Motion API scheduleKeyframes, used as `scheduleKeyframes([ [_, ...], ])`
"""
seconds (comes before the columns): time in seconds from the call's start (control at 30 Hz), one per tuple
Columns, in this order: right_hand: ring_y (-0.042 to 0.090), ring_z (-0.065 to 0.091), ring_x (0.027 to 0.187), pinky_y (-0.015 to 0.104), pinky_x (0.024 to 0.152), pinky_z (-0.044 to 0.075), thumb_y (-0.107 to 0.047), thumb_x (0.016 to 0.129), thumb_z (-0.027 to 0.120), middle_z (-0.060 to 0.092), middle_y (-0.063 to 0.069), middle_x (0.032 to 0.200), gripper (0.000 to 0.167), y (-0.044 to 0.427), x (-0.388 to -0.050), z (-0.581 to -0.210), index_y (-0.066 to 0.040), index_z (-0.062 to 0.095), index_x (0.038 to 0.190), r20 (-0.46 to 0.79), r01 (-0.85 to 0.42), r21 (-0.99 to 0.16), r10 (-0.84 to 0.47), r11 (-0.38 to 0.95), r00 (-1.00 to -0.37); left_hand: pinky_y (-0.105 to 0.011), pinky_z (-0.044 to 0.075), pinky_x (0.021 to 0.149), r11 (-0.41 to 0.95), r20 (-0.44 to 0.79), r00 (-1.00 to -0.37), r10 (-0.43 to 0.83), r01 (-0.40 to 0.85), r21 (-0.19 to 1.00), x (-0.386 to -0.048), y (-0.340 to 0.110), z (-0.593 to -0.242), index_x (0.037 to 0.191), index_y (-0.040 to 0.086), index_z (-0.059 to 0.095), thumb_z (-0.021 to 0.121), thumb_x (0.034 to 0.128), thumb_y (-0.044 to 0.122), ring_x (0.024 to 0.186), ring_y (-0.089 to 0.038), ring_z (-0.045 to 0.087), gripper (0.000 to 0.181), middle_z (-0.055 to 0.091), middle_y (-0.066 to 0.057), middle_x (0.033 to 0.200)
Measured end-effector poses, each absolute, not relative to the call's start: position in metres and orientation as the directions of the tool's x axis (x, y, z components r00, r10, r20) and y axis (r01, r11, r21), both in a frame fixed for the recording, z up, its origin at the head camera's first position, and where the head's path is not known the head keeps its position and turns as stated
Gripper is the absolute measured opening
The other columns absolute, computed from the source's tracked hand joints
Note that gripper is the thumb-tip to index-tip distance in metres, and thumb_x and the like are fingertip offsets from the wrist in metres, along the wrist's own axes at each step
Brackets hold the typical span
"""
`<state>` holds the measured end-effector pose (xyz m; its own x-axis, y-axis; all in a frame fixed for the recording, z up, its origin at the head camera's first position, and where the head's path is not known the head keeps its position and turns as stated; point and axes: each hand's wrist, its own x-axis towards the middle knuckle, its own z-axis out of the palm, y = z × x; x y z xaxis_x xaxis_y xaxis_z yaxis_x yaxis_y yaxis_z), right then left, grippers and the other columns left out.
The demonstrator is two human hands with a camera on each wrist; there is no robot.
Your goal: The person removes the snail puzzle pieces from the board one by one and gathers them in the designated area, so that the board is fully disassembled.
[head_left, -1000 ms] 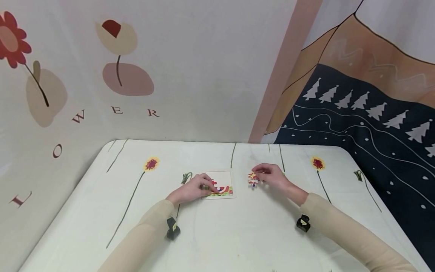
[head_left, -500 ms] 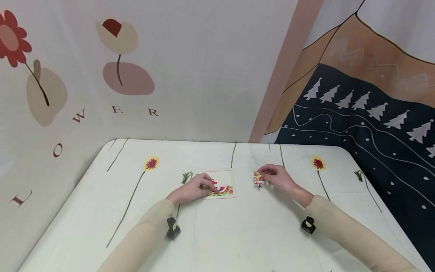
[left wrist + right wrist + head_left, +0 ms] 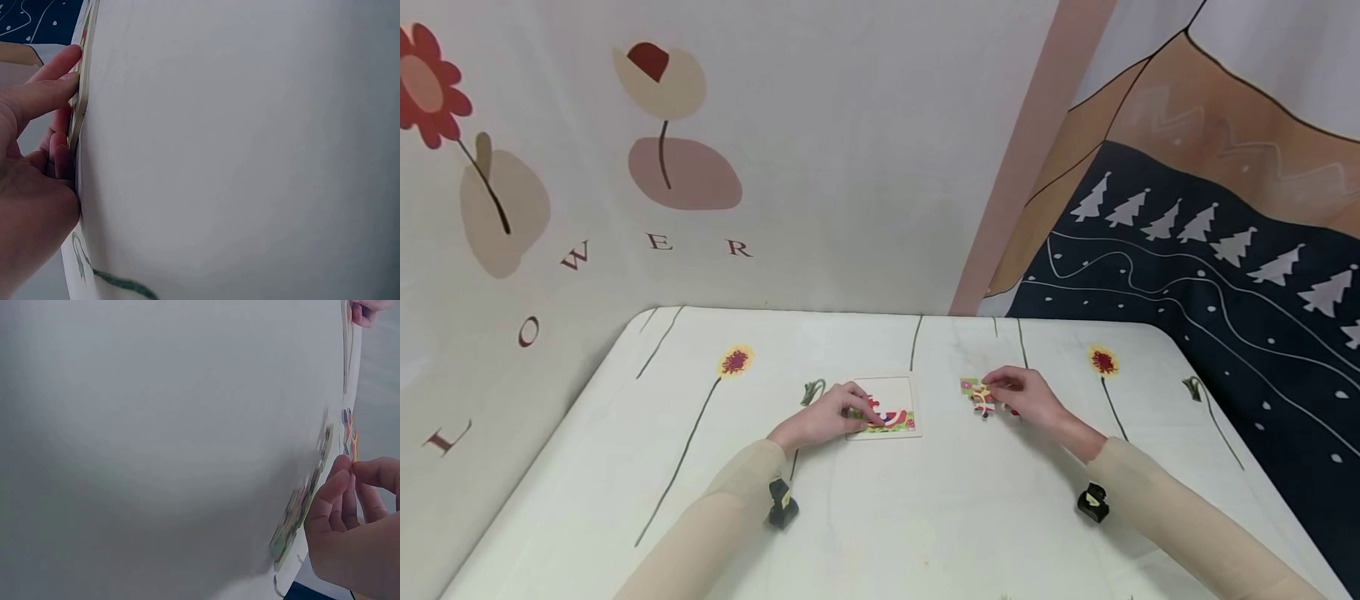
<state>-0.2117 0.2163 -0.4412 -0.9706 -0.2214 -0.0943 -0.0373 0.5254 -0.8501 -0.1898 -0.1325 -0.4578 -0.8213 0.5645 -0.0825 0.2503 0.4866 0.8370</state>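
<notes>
A square puzzle board point(image 3: 886, 387) lies flat near the middle of the table, with colourful pieces fitted along its lower part and a bare pale upper part. My left hand point(image 3: 827, 414) rests at its left side, fingertips touching the fitted pieces. In the left wrist view, the fingers of the left hand point(image 3: 37, 100) lie over the board's edge point(image 3: 84, 94). To the right, my right hand point(image 3: 1028, 397) pinches a red, white and yellow puzzle piece point(image 3: 982, 402) between thumb and fingertips, raised above the table. Its printed details are too small to read.
Loose puzzle pieces point(image 3: 303, 503) lie on the table under the right hand, partly hidden by it; a green one with a pink flower point(image 3: 967, 385) shows beside the held piece. A white flower-printed cloth point(image 3: 925, 517) covers the table. Printed curtains hang behind.
My right hand has moved right, away from the board, carrying the pinched puzzle piece. Loose pieces, including the green one, have come into sight beside it. The left hand has stayed in place.
</notes>
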Motion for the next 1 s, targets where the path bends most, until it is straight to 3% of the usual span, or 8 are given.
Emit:
scheduleKeyframes([
  [0.57,0.02,0.059,0.084,0.025,0.065,0.047,0.002,0.09,0.061,0.066,0.016,0.101,0.02,0.233,-0.208,-0.444,0.007,0.065,0.11,-0.071,-0.08,-0.826,-0.244,0.557,-0.967,-0.048,0.032,0.094,0.485,-0.089,-0.823,0.561,0.239,0.841,-0.189,-0.132,-0.457,0.099,0.018,0.077,0.065,0.0902,0.002,0.114,-0.025,0.04,0.021,0.051,0.001,0.111],
  [1.0,0.02,0.057,0.08,0.025,0.064,0.045,0.004,0.087,0.064,0.066,0.009,0.089,0.016,0.239,-0.207,-0.445,0.005,0.067,0.103,-0.014,-0.171,-0.783,-0.291,0.598,-0.957,-0.051,0.032,0.096,0.506,-0.098,-0.83,0.549,0.237,0.829,-0.189,-0.132,-0.456,0.097,0.02,0.077,0.065,0.0904,0.004,0.115,-0.026,0.04,0.021,0.052,0.001,0.113],
])
